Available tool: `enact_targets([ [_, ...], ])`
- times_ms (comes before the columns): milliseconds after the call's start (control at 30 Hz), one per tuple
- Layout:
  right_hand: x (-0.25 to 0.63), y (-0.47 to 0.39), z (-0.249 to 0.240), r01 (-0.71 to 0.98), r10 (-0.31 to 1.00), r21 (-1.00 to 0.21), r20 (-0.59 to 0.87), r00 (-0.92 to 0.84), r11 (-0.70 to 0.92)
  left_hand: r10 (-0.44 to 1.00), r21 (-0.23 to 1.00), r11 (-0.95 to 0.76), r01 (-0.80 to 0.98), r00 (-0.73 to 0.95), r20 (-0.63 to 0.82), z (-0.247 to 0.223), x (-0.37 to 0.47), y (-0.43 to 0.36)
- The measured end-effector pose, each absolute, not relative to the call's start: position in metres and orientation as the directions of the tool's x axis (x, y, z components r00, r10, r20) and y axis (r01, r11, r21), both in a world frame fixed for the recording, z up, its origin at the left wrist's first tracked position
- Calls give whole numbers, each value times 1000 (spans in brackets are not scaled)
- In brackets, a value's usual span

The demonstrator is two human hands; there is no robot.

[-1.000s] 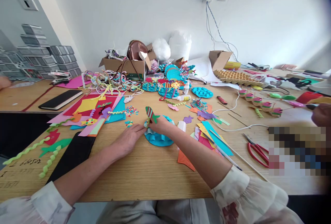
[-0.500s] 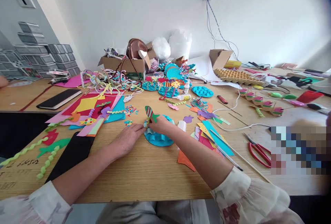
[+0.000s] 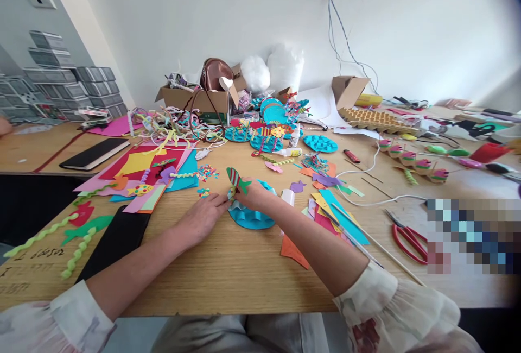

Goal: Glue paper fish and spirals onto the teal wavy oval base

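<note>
A round blue paper piece with wavy ruffles lies on the table in front of me. My right hand is over it, with closed fingers around the pale, bumpy stem of a paper fish. Red and green stripes cover the fish, and its tail is green. My left hand lies low at the left rim of the blue piece, fingers together and fingertips pressed at the rim near the foot of the stem. The exact contact under both sets of fingers is hidden.
Left lie coloured paper sheets, twisted-stem fish and a black notebook. Right are a white bottle, paper scraps, a pen, a wooden stick and red-handled scissors. Finished-looking blue pieces and a cardboard box stand behind.
The view has shifted slightly. Both hands stay at the blue piece with almost the same hold, and the striped fish leans a little more to the left.
</note>
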State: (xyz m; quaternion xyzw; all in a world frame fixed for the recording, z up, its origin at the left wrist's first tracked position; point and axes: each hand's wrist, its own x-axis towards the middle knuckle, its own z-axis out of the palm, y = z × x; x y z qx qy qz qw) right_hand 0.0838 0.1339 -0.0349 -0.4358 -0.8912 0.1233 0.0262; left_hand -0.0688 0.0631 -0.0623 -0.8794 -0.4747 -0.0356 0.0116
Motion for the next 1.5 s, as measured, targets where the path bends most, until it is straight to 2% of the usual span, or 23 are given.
enact_targets([
  [333,87,129,-31,743,771,-288,-28,-637,604,835,322,-544,775,540,109,-65,-84,59],
  [600,92,125,-30,762,822,-389,-22,-570,518,857,372,-503,780,504,103,-63,-85,60],
  [733,94,123,-31,728,852,-509,20,-524,460,851,363,-516,776,513,114,-63,-86,60],
  [800,94,122,-31,728,872,-529,46,-488,436,848,368,-522,769,513,131,-64,-85,61],
  [967,87,121,-30,806,881,-396,21,-472,441,824,350,-562,749,542,163,-68,-81,63],
  [1167,85,127,-31,793,838,-305,31,-545,527,834,297,-550,780,530,153,-72,-79,63],
  [1500,87,149,-25,634,654,-286,-33,-756,718,820,254,-572,780,547,169,-77,-79,67],
])
